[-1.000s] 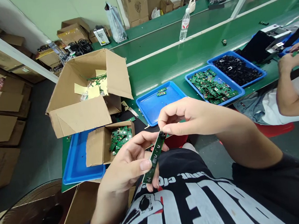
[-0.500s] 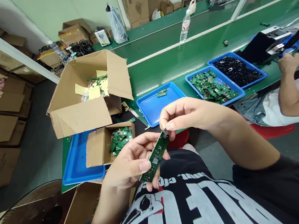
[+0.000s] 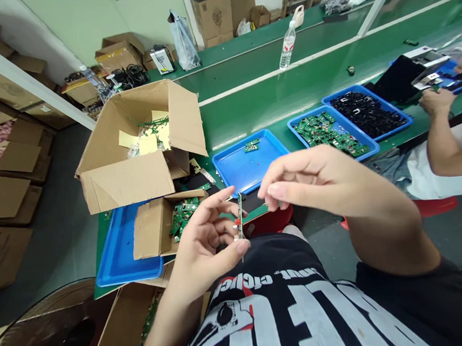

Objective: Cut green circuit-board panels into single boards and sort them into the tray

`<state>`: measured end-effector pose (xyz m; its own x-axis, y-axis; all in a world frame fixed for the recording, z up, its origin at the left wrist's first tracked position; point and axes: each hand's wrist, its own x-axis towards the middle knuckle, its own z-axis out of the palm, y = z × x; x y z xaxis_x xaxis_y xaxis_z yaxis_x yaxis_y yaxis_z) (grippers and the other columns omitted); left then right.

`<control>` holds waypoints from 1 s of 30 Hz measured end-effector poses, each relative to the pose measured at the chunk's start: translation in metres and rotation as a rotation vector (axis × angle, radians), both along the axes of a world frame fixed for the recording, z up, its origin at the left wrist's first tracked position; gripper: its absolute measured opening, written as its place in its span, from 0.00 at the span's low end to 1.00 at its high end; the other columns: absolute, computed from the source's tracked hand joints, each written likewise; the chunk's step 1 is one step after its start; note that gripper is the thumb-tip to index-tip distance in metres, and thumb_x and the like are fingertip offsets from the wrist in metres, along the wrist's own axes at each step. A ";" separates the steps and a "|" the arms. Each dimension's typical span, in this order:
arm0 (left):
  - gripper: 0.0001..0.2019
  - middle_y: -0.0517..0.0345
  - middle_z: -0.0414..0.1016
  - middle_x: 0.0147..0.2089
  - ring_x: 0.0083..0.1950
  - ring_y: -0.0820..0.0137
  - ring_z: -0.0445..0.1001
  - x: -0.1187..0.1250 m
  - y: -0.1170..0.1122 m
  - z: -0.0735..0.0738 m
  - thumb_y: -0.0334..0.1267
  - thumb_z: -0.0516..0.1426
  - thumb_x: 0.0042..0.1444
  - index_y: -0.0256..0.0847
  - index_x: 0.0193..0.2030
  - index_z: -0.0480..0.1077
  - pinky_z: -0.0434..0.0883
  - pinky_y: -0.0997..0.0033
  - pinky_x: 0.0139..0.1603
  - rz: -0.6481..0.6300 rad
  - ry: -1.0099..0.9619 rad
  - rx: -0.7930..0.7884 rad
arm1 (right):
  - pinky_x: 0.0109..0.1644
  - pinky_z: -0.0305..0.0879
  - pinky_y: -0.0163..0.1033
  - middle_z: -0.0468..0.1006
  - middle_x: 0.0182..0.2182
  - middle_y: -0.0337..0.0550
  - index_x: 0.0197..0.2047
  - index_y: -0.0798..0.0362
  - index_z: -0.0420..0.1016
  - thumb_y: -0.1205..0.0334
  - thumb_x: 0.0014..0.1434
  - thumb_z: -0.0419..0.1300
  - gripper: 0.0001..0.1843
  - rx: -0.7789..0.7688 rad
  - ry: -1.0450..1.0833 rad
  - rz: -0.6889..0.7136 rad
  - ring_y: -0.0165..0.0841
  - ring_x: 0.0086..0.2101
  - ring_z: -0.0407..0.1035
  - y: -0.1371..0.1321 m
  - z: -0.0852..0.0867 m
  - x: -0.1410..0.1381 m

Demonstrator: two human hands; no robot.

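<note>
L hand (image 3: 204,244) pinches narrow green PCB strip (image 3: 240,220) edge-on betw. thumb & fingertips, at 12 o'clock over black printed T-shirt (image 3: 297,306); R hand (image 3: 307,180) half-open, pinching nothing, just beside it. Hold by edges only, comps clear of skin.

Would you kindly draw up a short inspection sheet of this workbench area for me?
surface: green workbench, partly covered by blue trays.
job's things: narrow green circuit board, seen edge-on; blue tray with a few boards; blue tray heaped with boards.
clutter: open cardboard box holding yellow paper and green scraps; plastic water bottle.
hands: left hand holds the board upright; right hand is open beside it, not touching.
cables: black cables beyond the open box.
surroundings: stacked cardboard boxes; co-worker's hand at the bench.
</note>
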<state>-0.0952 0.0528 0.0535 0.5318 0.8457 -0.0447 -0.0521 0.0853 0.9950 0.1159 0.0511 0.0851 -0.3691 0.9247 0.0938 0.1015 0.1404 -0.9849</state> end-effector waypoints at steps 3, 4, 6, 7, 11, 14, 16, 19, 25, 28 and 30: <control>0.30 0.57 0.66 0.43 0.34 0.74 0.70 0.002 -0.003 -0.005 0.28 0.60 0.44 0.48 0.55 0.60 0.72 0.72 0.36 0.167 0.128 0.305 | 0.26 0.64 0.29 0.73 0.24 0.40 0.31 0.57 0.71 0.60 0.56 0.55 0.09 -0.056 0.048 0.002 0.25 0.25 0.68 -0.005 -0.009 -0.011; 0.31 0.56 0.67 0.44 0.36 0.72 0.70 0.003 -0.003 -0.007 0.27 0.60 0.44 0.49 0.55 0.60 0.72 0.70 0.38 0.200 0.164 0.404 | 0.26 0.64 0.30 0.73 0.24 0.40 0.31 0.57 0.71 0.59 0.55 0.55 0.10 -0.072 0.082 -0.009 0.25 0.25 0.67 -0.006 -0.012 -0.014; 0.32 0.56 0.68 0.45 0.39 0.69 0.70 0.004 -0.004 -0.011 0.25 0.61 0.42 0.49 0.55 0.60 0.72 0.67 0.41 0.232 0.224 0.557 | 0.26 0.63 0.30 0.73 0.24 0.40 0.31 0.57 0.71 0.57 0.54 0.56 0.11 -0.093 0.148 -0.027 0.25 0.25 0.67 -0.007 -0.017 -0.019; 0.32 0.56 0.68 0.45 0.41 0.68 0.70 0.004 -0.004 -0.012 0.25 0.61 0.42 0.49 0.55 0.60 0.72 0.66 0.41 0.241 0.246 0.608 | 0.26 0.63 0.30 0.73 0.24 0.40 0.31 0.57 0.71 0.57 0.54 0.56 0.11 -0.099 0.175 -0.035 0.26 0.25 0.67 -0.007 -0.018 -0.021; 0.32 0.56 0.69 0.46 0.43 0.66 0.69 0.004 -0.005 -0.015 0.23 0.61 0.41 0.50 0.54 0.62 0.72 0.64 0.42 0.292 0.270 0.687 | 0.27 0.64 0.31 0.73 0.24 0.40 0.31 0.57 0.71 0.59 0.52 0.58 0.09 -0.113 0.236 -0.056 0.26 0.25 0.67 -0.009 -0.017 -0.025; 0.33 0.56 0.70 0.45 0.43 0.65 0.70 0.004 -0.005 -0.015 0.22 0.61 0.41 0.51 0.54 0.62 0.72 0.62 0.42 0.309 0.256 0.723 | 0.26 0.63 0.31 0.73 0.23 0.40 0.31 0.57 0.71 0.61 0.51 0.58 0.08 -0.125 0.226 -0.060 0.25 0.24 0.66 -0.011 -0.015 -0.026; 0.33 0.56 0.69 0.46 0.45 0.64 0.69 0.004 -0.005 -0.016 0.22 0.60 0.41 0.52 0.55 0.61 0.72 0.61 0.43 0.298 0.252 0.749 | 0.26 0.63 0.31 0.73 0.23 0.39 0.30 0.57 0.71 0.61 0.51 0.57 0.07 -0.122 0.208 -0.055 0.25 0.24 0.66 -0.013 -0.015 -0.027; 0.32 0.54 0.68 0.47 0.46 0.64 0.68 0.004 -0.005 -0.017 0.23 0.59 0.44 0.50 0.56 0.60 0.72 0.62 0.44 0.245 0.239 0.744 | 0.27 0.63 0.31 0.72 0.24 0.39 0.30 0.56 0.71 0.62 0.52 0.57 0.06 -0.085 0.175 -0.036 0.25 0.24 0.66 -0.014 -0.016 -0.029; 0.30 0.55 0.66 0.49 0.46 0.69 0.69 0.006 -0.011 -0.021 0.24 0.58 0.47 0.50 0.56 0.59 0.72 0.69 0.45 0.154 0.113 0.584 | 0.26 0.62 0.30 0.72 0.25 0.38 0.30 0.56 0.69 0.63 0.53 0.55 0.05 0.065 0.080 -0.080 0.24 0.25 0.65 -0.019 -0.018 -0.032; 0.29 0.55 0.66 0.49 0.45 0.69 0.70 0.008 -0.014 -0.020 0.25 0.57 0.48 0.50 0.56 0.59 0.72 0.69 0.45 0.126 0.068 0.494 | 0.27 0.61 0.30 0.72 0.25 0.38 0.30 0.56 0.69 0.65 0.53 0.55 0.04 0.188 0.015 -0.151 0.24 0.25 0.64 -0.020 -0.019 -0.033; 0.28 0.54 0.66 0.49 0.44 0.69 0.71 0.010 -0.016 -0.019 0.26 0.57 0.48 0.50 0.56 0.59 0.72 0.68 0.44 0.125 0.042 0.443 | 0.29 0.61 0.31 0.72 0.25 0.38 0.29 0.55 0.69 0.65 0.53 0.55 0.04 0.283 -0.037 -0.202 0.25 0.25 0.64 -0.020 -0.019 -0.034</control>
<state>-0.0856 0.0364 0.0344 0.4304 0.8455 0.3161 0.0065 -0.3530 0.9356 0.0815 0.0309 0.0661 -0.1894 0.9187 0.3466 0.1897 0.3806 -0.9051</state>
